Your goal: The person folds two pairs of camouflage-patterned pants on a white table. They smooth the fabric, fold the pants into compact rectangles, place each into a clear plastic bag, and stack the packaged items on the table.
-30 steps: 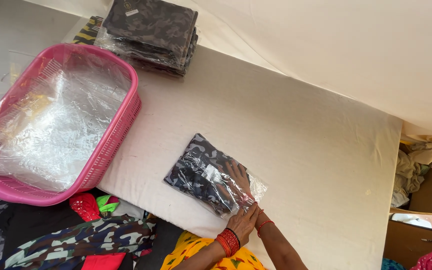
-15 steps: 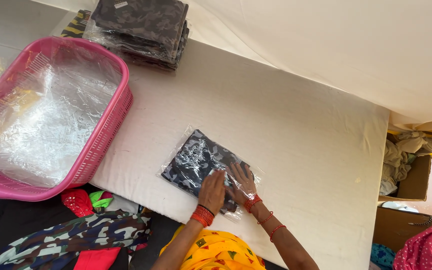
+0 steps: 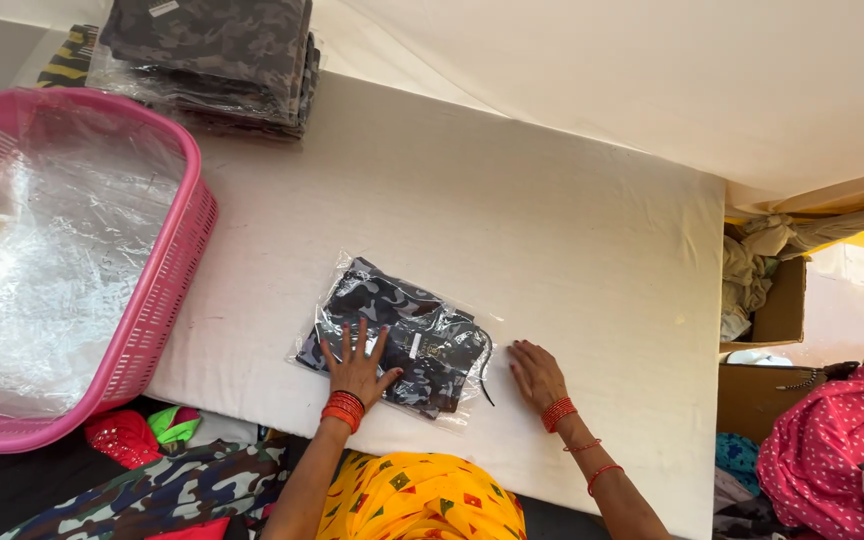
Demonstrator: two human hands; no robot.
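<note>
The bagged camouflage garment (image 3: pixel 397 345) lies flat near the worktop's (image 3: pixel 552 200) six o'clock edge. The left hand (image 3: pixel 355 362) presses it, fingers spread and grasping nothing; the right hand (image 3: pixel 535 373) rests flat and released on the cloth at the bag's three o'clock. The package looks light, soft and slippery (its film glints), best gripped by an edge. A pink basket (image 3: pixel 167 290) of clear bags sits at nine o'clock, a stack of packed garments (image 3: pixel 217 50) at eleven.

Grey camouflage garment, folded, sealed in clear plastic bag (image 3: pixel 402 340), lying flat, slightly askew, near table's front edge.
</note>
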